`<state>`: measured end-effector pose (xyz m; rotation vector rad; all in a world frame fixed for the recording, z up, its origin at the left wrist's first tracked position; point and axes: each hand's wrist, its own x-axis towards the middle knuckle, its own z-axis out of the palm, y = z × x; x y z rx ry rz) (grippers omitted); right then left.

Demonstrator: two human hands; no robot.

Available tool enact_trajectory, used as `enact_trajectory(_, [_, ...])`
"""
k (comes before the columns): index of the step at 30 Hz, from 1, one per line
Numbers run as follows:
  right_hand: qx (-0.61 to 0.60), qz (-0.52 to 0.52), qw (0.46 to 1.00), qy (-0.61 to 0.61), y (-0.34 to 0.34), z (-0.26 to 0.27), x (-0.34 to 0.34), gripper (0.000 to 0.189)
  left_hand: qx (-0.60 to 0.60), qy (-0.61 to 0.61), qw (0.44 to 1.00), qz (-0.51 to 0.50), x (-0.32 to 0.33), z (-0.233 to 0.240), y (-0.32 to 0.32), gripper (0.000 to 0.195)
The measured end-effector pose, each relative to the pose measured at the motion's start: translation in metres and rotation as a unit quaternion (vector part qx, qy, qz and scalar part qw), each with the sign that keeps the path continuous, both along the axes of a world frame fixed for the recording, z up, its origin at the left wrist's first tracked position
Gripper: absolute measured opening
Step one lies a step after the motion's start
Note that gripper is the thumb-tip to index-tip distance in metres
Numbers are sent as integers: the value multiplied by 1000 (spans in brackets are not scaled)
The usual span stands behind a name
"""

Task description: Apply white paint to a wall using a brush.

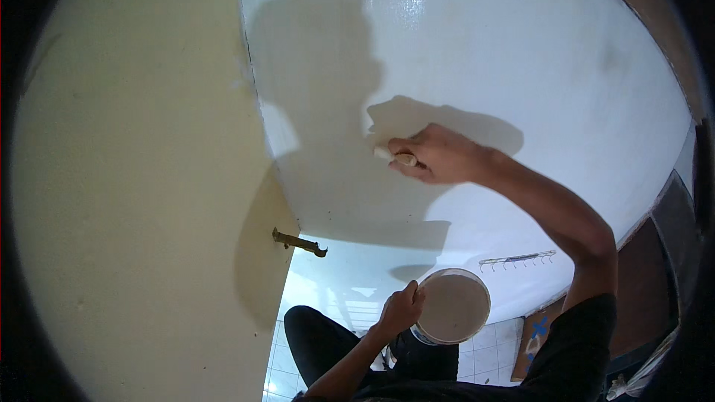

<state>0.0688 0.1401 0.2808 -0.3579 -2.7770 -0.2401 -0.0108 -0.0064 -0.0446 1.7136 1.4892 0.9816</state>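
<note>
My right hand [444,153] is closed around the short handle of a paintbrush [406,159]. The pale end of the brush points left at the white wall [536,89], and much of the brush is hidden by my fingers. Whether it touches the wall I cannot tell. Lower down, my left hand [401,308] grips the left rim of a round paint bucket [487,302]. Off-white paint [453,307] shows inside the bucket, which sits above my dark-clothed legs.
A yellowish wall [139,167] meets the white one at a corner on the left. From it juts a metal bracket [301,242]. A hook rail [516,259] hangs low on the white wall. Brown panels [642,285] and marked cardboard [537,335] stand right, above floor tiles [485,340].
</note>
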Motion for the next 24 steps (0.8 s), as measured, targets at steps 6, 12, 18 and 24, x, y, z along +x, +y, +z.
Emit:
enact_trajectory(6, [72, 80, 992, 73, 15, 110, -10, 26, 6, 3, 1000, 10, -5, -1, 1, 32])
enact_trajectory(12, [297, -37, 949, 104, -14, 206, -22, 7, 13, -4, 1000, 6, -6, -3, 1, 34])
enact_trajectory(18, [465, -75, 869, 152, -16, 216, -20, 32, 21, -11, 1000, 5, -7, -5, 3, 34])
enact_trajectory(24, [381, -34, 923, 46, 19, 94, -20, 17, 34, -9, 999, 11, -11, -4, -1, 34])
